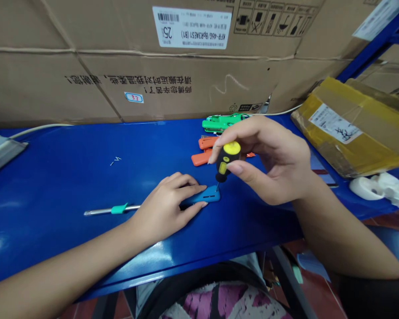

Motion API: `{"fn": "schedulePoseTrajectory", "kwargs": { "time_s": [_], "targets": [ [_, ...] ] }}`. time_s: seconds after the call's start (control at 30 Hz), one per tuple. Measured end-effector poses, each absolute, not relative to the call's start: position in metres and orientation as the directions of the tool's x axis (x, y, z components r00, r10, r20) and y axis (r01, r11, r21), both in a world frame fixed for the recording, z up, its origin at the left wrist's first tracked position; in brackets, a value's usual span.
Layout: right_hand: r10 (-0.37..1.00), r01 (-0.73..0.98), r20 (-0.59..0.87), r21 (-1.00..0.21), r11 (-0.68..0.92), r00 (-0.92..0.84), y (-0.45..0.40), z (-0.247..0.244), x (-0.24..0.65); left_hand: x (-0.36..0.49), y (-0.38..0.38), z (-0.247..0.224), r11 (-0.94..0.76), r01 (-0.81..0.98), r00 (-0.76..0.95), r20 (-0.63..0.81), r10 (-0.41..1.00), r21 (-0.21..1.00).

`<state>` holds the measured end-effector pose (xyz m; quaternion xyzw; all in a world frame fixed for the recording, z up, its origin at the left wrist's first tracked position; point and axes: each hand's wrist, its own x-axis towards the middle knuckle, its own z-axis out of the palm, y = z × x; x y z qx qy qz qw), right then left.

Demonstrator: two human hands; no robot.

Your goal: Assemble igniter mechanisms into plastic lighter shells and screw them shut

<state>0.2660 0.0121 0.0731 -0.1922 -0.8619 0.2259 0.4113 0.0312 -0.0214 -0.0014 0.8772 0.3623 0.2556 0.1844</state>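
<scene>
My left hand [164, 208] presses down on a blue plastic utility-knife casing [202, 196] lying flat on the blue metal workbench [60, 177]. My right hand [266, 164] pinches a small screwdriver [226, 160] with a yellow and black handle, and its thin tip touches the casing near the slot. Behind my left wrist lies a metal rod with a teal slider [119, 209]. Small metal pieces [115, 161] rest on the bench. Orange knife parts [202, 153] and a green cutter [221, 123] sit behind my right fingers, partly hidden.
Large cardboard boxes [153, 71] stand along the back of the bench. A taped yellowish parcel [352, 128] lies at the right, beside white cloth [382, 188]. A white cable [40, 128] and a grey object [1, 153] sit at the far left.
</scene>
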Motion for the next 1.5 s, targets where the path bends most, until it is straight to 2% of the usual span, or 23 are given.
{"fn": "schedulePoseTrajectory", "kwargs": {
  "time_s": [0.1, 0.23, 0.37, 0.43, 0.53, 0.67, 0.73, 0.87, 0.93, 1.07, 1.17, 1.33, 1.4, 1.5],
  "targets": [
    [0.499, 0.136, 0.653, -0.524, 0.841, -0.57, 0.016, 0.075, 0.266, 0.031, -0.021, -0.002, -0.668, 0.544, 0.603, 0.317, 0.732, 0.507],
    [0.409, 0.123, 0.728, -0.414, 0.902, -0.549, 0.019, 0.074, 0.264, 0.031, -0.021, -0.002, -0.675, 0.542, 0.607, 0.322, 0.727, 0.501],
    [0.52, 0.052, 0.643, -0.6, 0.799, -0.562, 0.014, 0.072, 0.265, 0.031, -0.021, -0.001, -0.669, 0.545, 0.605, 0.316, 0.731, 0.505],
    [0.541, 0.032, 0.601, -0.651, 0.759, -0.589, 0.013, 0.072, 0.266, 0.031, -0.022, 0.0, -0.667, 0.549, 0.606, 0.309, 0.733, 0.504],
    [0.487, 0.05, 0.646, -0.572, 0.819, -0.588, 0.016, 0.072, 0.265, 0.031, -0.022, 0.0, -0.669, 0.556, 0.609, 0.306, 0.732, 0.493],
    [0.45, 0.07, 0.754, -0.478, 0.875, -0.479, 0.021, 0.071, 0.262, 0.03, -0.023, -0.003, -0.684, 0.558, 0.607, 0.331, 0.723, 0.469],
    [0.483, 0.061, 0.746, -0.516, 0.854, -0.459, 0.019, 0.071, 0.263, 0.03, -0.023, -0.003, -0.682, 0.552, 0.606, 0.33, 0.723, 0.481],
    [0.587, 0.042, 0.622, -0.667, 0.744, -0.518, 0.013, 0.073, 0.265, 0.031, -0.022, -0.002, -0.667, 0.55, 0.608, 0.307, 0.732, 0.502],
    [0.561, 0.057, 0.642, -0.63, 0.774, -0.522, 0.014, 0.073, 0.265, 0.032, -0.021, -0.001, -0.67, 0.552, 0.607, 0.311, 0.731, 0.496],
    [0.473, 0.116, 0.754, -0.476, 0.872, -0.456, 0.022, 0.069, 0.263, 0.032, -0.021, -0.002, -0.674, 0.55, 0.607, 0.318, 0.728, 0.493],
    [0.493, 0.124, 0.735, -0.497, 0.859, -0.465, 0.022, 0.069, 0.264, 0.032, -0.021, -0.002, -0.669, 0.542, 0.61, 0.31, 0.73, 0.508],
    [0.591, 0.086, 0.625, -0.647, 0.758, -0.51, 0.012, 0.075, 0.268, 0.031, -0.021, -0.001, -0.661, 0.553, 0.61, 0.293, 0.736, 0.508],
    [0.56, 0.067, 0.628, -0.631, 0.773, -0.541, 0.011, 0.076, 0.268, 0.031, -0.022, 0.0, -0.66, 0.554, 0.61, 0.292, 0.737, 0.508],
    [0.51, 0.132, 0.665, -0.533, 0.836, -0.545, 0.015, 0.074, 0.267, 0.032, -0.022, 0.0, -0.664, 0.553, 0.61, 0.298, 0.734, 0.503]
  ]
}}
